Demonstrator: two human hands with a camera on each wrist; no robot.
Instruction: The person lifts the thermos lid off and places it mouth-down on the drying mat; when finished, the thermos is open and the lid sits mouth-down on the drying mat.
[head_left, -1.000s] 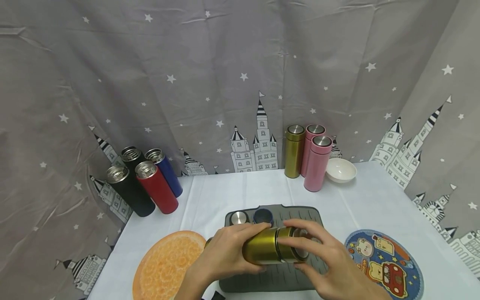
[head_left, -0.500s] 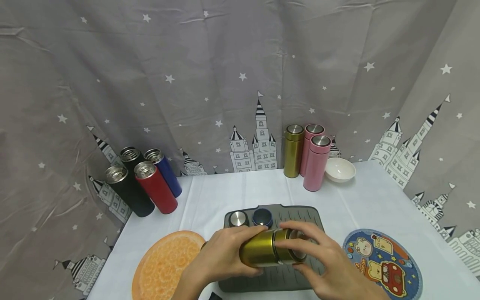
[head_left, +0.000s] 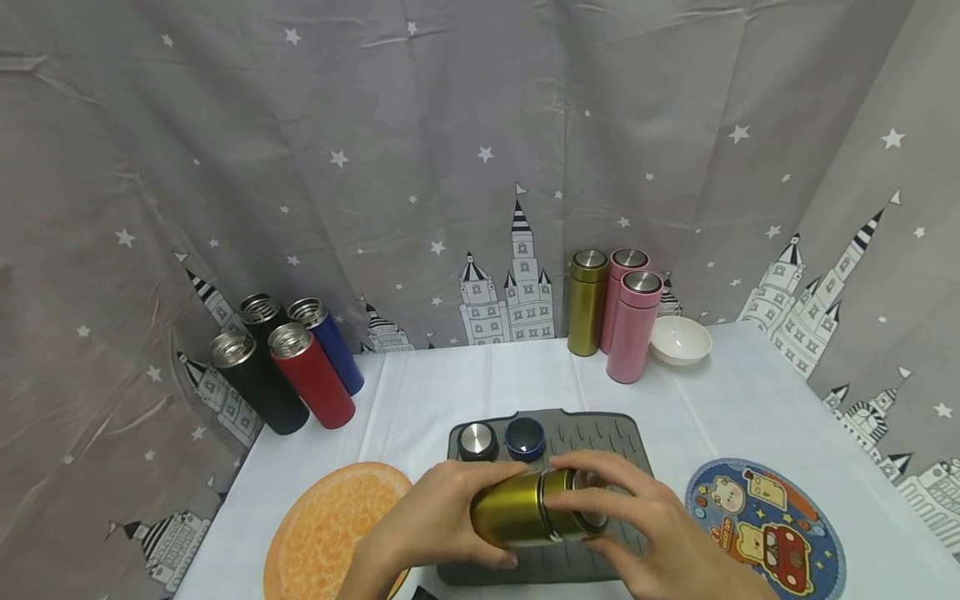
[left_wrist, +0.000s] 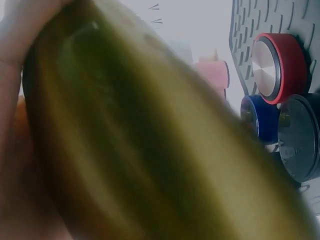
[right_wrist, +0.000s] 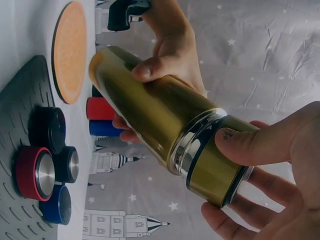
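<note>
**Uncapping the bottle [right_wrist: 160,115], by the look of it**

We hold the bottle tipped on its side above the mat [head_left: 596,432], near the front of the counter [head_left: 442,379]. Our left hand [head_left: 442,510] has its fingers wrapped around the body; our right hand [head_left: 651,521] has its fingers closed on the cap [right_wrist: 212,170]. A steel band shows between cap and body, but we cannot tell whether the thread is free.

Four caps sit on the mat: a red one [right_wrist: 35,172], a blue one [head_left: 525,439] and two black ones, one of them silver-topped [head_left: 477,440]. Four open bottles [head_left: 315,379] stand at the left. That pairing makes us judge this step as unscrewing. Another gold bottle [head_left: 587,308] and two pink ones [head_left: 632,333], all capped, remain at the back beside a bowl [head_left: 682,342].

The next move probably calls for steady turning against a firm left grip, then a straight pull, with the cap laid among the others and the body kept from slipping.
</note>
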